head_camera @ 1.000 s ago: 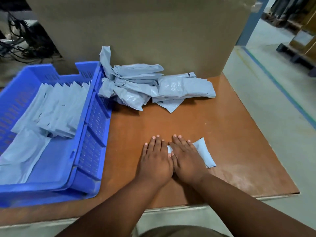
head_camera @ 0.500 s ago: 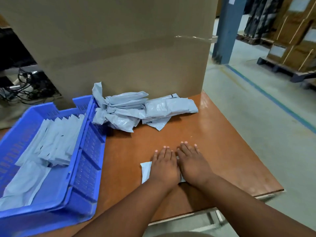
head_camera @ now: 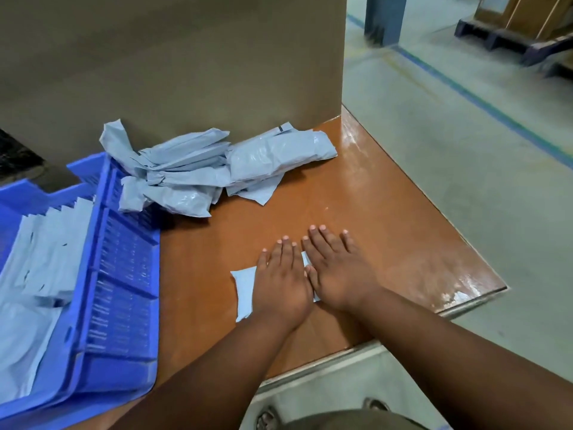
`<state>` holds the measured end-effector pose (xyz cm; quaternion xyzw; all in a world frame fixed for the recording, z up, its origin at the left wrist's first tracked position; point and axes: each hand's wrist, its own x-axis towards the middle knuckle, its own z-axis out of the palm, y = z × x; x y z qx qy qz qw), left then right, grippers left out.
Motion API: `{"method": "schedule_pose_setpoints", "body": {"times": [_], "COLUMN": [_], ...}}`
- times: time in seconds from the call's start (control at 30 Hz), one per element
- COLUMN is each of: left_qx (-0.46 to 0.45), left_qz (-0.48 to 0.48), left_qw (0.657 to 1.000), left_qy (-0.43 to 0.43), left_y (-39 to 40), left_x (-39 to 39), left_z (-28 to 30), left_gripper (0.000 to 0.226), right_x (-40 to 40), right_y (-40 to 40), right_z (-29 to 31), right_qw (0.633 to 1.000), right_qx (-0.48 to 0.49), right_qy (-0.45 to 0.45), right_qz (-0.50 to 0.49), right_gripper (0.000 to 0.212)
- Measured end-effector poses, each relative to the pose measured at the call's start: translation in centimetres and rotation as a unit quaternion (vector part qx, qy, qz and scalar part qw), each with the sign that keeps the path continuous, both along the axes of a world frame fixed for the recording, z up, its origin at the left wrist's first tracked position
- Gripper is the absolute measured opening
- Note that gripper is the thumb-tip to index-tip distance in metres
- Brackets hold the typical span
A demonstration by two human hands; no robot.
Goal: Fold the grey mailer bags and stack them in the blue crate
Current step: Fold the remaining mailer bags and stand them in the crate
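Warehouse floor of pale grey-green concrete, crossed by a blue painted line, fills the right of the frame beside a glossy orange-brown tabletop point(head_camera: 366, 187). Near the lower centre, two bare hands lie flat side by side, fingers straight and pointing toward the top of the frame. Neither grip is clenched: the left hand point(head_camera: 280, 282) and the right hand point(head_camera: 339, 273) press palm-down on one folded pale grey plastic mailer bag point(head_camera: 245, 287), of which only the left end and a thin sliver between the two hands show. That bag lies on the tabletop, outside the crate.

Above the hands, in the middle of the frame, sits a loose pile of crumpled grey mailer bags point(head_camera: 217, 172), several of them, too tangled to count, its left end touching the crate's rim and its back against a large brown cardboard box point(head_camera: 173, 63) that fills the upper left.

At the left edge stands one blue slatted plastic crate point(head_camera: 124, 274). Inside it, a fanned row of folded grey mailer bags point(head_camera: 59, 243) leans in overlapping layers; the number cannot be told. More grey plastic lies flat on the crate floor below them.

In the upper right corner, one blue-grey pillar point(head_camera: 384, 17) rises from the floor, with dark pallets point(head_camera: 508, 41) carrying brown boxes beyond it.
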<state>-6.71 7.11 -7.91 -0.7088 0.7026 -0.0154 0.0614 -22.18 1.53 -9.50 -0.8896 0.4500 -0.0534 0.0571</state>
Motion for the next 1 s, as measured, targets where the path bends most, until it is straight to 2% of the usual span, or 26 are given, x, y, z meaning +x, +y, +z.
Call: {"method": "schedule_pose_setpoints", "body": {"times": [0.2,0.33,0.43,0.6,0.8,1.0], "left_qx": [0.02,0.01,-0.034,-0.081,-0.068,-0.057], "left_qz": [-0.012,-0.042,-0.016,0.031,-0.007,-0.012], "left_qw": [1.0,0.999,0.998,0.995,0.993,0.991], "left_qy": [0.009,0.021,0.046,0.052,0.096,0.121], "left_y": [0.4,1.4,2.7,6.3,8.5,9.1], "left_x": [0.1,0.9,2.1,5.6,6.7,6.9], "left_z": [1.1,2.4,3.5,2.8,0.4,-0.6], "left_gripper": [0.082,0.071,0.064,0.07,0.073,0.079], "right_x": [0.0,-0.4,-1.1,0.9,5.2,4.9], "right_y": [0.2,-0.2,-0.1,2.5,5.2,6.0], "right_z": [1.1,1.9,3.5,5.4,3.4,1.3], "right_qw": [0.999,0.998,0.998,0.997,0.99,0.99], "right_qx": [0.035,0.048,0.068,-0.016,0.01,0.053], "right_qy": [0.036,0.026,0.017,-0.016,-0.018,-0.009], "right_qz": [0.003,0.008,0.004,0.074,0.142,0.134], "right_gripper": [0.071,0.071,0.07,0.066,0.07,0.074]}}
